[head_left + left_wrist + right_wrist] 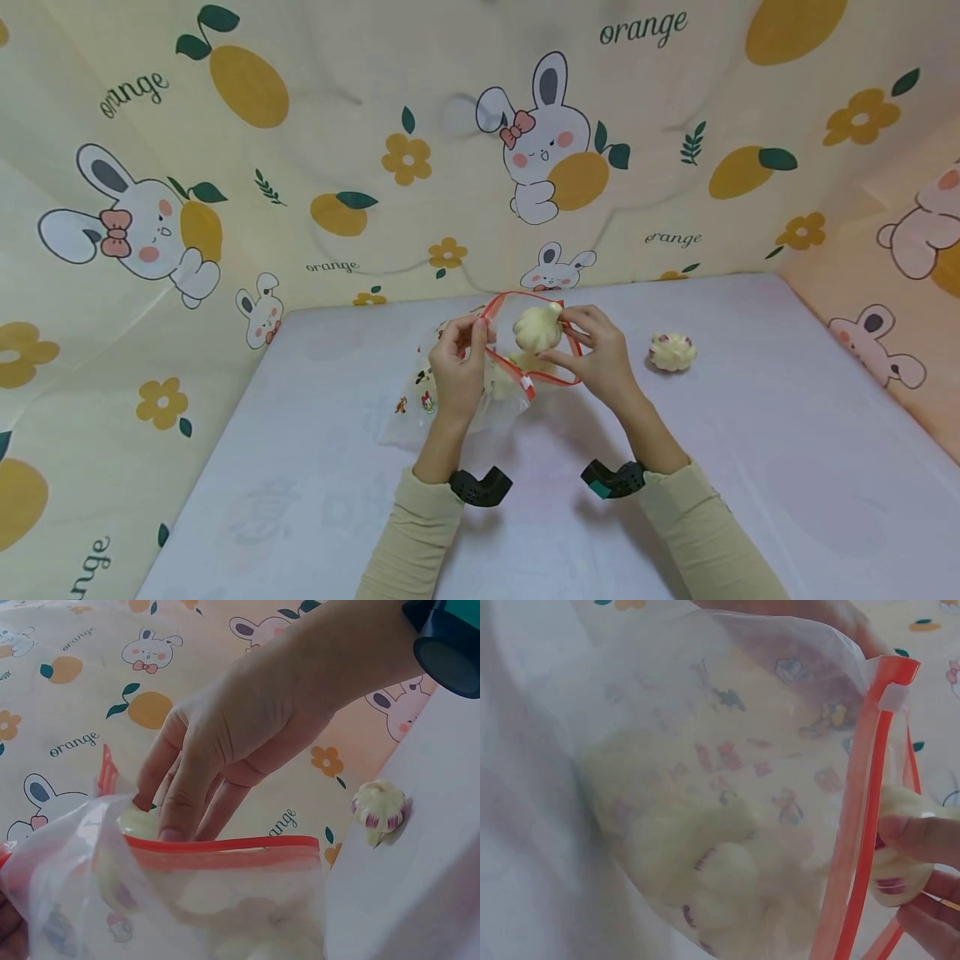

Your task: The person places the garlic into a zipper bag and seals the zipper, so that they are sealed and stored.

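Observation:
A clear zip bag (pixel 408 417) with a red-orange zip edge and small printed cartoon figures lies tilted on the table, its mouth held wide. My left hand (pixel 459 367) pinches the left side of that edge between thumb and fingers. In my right hand (pixel 603 358) is a pale garlic bulb (pixel 537 329), gripped by the fingertips right at the bag's mouth. The right wrist view shows this bulb (pixel 891 874) with purple streaks, partly behind the zip edge. Several more garlic bulbs (pixel 727 885) sit inside the bag, blurred by the plastic.
Another garlic bulb (pixel 672 352) with purple marks rests on the white table (pixel 315 517), right of my right hand. A patterned cloth (pixel 450 167) with rabbits and oranges rises behind the table and along both sides.

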